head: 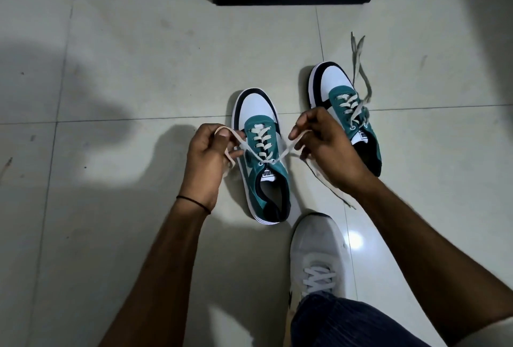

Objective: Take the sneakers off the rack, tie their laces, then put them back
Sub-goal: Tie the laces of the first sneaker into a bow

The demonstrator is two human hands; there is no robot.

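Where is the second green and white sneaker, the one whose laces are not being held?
In the head view, the untied green and white sneaker stands on the tiled floor right of centre, beside its twin, partly behind the right hand.

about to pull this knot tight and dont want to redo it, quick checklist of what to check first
1. Left hand grips its lace end: ok.
2. Right hand grips the other lace end: ok.
3. Near sneaker sits flat on the floor: ok.
4. Laces crossed at the top eyelets: cannot tell.
5. Far sneaker tied: not ok, its laces trail loose.
6. Worn grey shoe clear of the near sneaker: ok.
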